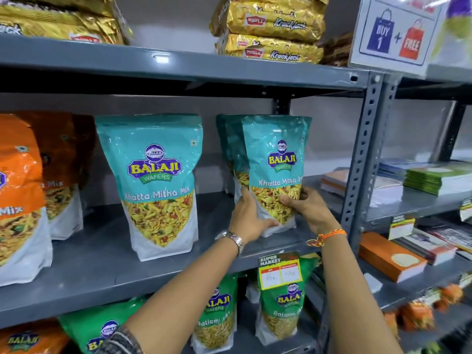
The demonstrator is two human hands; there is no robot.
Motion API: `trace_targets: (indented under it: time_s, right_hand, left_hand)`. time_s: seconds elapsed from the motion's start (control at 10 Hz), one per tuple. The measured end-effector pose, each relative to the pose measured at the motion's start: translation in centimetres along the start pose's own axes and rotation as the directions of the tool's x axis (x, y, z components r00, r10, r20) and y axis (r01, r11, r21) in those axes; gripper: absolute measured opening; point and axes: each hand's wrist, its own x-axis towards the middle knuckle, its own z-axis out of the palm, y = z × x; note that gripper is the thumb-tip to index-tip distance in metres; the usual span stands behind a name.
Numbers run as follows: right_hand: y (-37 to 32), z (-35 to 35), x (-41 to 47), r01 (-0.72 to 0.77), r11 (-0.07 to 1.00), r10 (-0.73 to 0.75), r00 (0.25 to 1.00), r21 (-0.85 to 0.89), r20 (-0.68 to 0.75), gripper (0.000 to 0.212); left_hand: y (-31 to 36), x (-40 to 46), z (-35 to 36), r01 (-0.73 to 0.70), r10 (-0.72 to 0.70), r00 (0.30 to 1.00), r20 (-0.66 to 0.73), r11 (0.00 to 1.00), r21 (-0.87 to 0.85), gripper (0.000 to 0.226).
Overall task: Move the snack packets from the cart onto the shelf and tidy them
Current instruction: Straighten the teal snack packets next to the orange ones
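Observation:
A teal Khatta Mitha Mix packet (277, 159) stands upright at the right end of the grey middle shelf (102, 261). My left hand (249, 218) grips its lower left edge and my right hand (306, 208) grips its lower right edge. Two more teal packets (231, 144) stand close behind it. Another teal packet (159, 180) stands alone to the left, with a gap between. Orange mix packets (20, 195) fill the shelf's left end. No cart is in view.
Gold Krackjack packs (273, 31) lie stacked on the upper shelf. Green Ratlami packets (281, 302) stand on the lower shelf behind a price tag (279, 270). A perforated upright post (365, 154) borders the right; stationery stacks (434, 177) lie beyond. A "Buy 1" sign (396, 34) hangs above.

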Motion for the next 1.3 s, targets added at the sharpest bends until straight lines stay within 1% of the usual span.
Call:
trace_targets:
  time_s: [0.1,0.2,0.4,0.7,0.8,0.9,1.0,1.1,1.2,1.3]
  right_hand:
    - [0.7,0.8,-0.7,0.073,0.996,-0.078,0.989,-0.044,-0.126,0.076]
    - [1.3,1.7,-1.4,0.107,0.991,-0.123,0.967,-0.083,-0.223,0.088]
    - [0.9,1.5,-1.6,0.042,0.992,-0.069,0.969,-0.118,-0.239,0.111]
    - [0.4,1.5,-2.0,0.019,0.992,-0.046,0.976,-0.125,-0.212,0.122]
    - [0.2,1.5,-2.1,0.027,0.994,-0.047,0.98,-0.104,-0.192,0.12]
    - [0.1,1.7,-2.6,0.04,0.995,-0.057,0.98,-0.094,-0.189,0.106]
    - [-0.2,2.0,-3.7,0.078,0.993,-0.095,0.971,-0.084,-0.219,0.095]
    - [-0.7,2.4,-4.6,0.087,0.988,-0.12,0.951,-0.126,-0.285,0.1]
    - [-1.8,4.4,-6.9,0.127,0.955,-0.226,0.897,-0.268,-0.379,0.084]
    - [-3.4,5.8,-8.6,0.229,0.936,-0.327,0.846,-0.267,-0.422,0.077]
  left_hand:
    - [-0.9,0.9,-0.5,0.018,-0.013,0.995,0.095,0.998,-0.056,0.094]
    - [-1.8,1.5,-1.3,-0.004,0.022,0.985,0.172,0.994,-0.106,0.107]
    - [-2.1,1.6,-1.1,0.005,0.016,0.986,0.167,0.992,-0.123,0.102]
    - [-2.3,1.3,-0.6,0.003,0.013,0.992,0.126,0.992,-0.126,0.097]
    - [-2.0,1.3,-0.7,0.015,0.0,0.992,0.124,0.992,-0.125,0.099]
    - [-1.8,1.2,-0.9,0.026,-0.011,0.992,0.126,0.992,-0.12,0.1]
    - [-1.5,0.5,-1.5,0.029,-0.021,0.994,0.107,0.997,-0.076,0.108]
    - [-1.6,-0.4,-2.4,-0.005,0.009,0.997,0.08,0.999,-0.044,0.113]
    - [-0.7,-2.7,-5.3,-0.094,0.095,0.995,0.01,0.996,-0.007,0.116]
    - [0.1,-4.7,-7.3,-0.188,0.184,0.98,-0.079,0.981,-0.043,0.112]
